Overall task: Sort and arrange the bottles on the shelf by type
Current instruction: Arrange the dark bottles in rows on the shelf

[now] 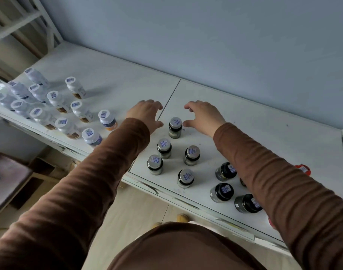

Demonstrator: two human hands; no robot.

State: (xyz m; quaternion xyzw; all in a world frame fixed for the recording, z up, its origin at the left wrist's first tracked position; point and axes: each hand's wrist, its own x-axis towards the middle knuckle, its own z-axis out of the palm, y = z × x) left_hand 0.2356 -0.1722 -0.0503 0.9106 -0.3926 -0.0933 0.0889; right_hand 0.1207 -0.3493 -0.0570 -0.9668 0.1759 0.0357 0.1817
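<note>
On the white shelf (112,75) several white bottles stand grouped at the left, such as one (75,87) set a little apart and one with an orange base (107,119). Several dark glass bottles with silver caps stand in the middle, the farthest one (175,127) between my hands. My left hand (147,114) hovers open just left of it, and my right hand (203,116) hovers open just right of it, neither touching it. Three wider black-capped jars (226,171) stand at the right, partly behind my right sleeve.
A red-capped item (304,169) peeks out beyond my right sleeve. The blue wall (205,36) rises right behind the shelf. The shelf's front edge (166,193) runs diagonally below the bottles. Cardboard boxes (40,172) and a brown seat lie lower left.
</note>
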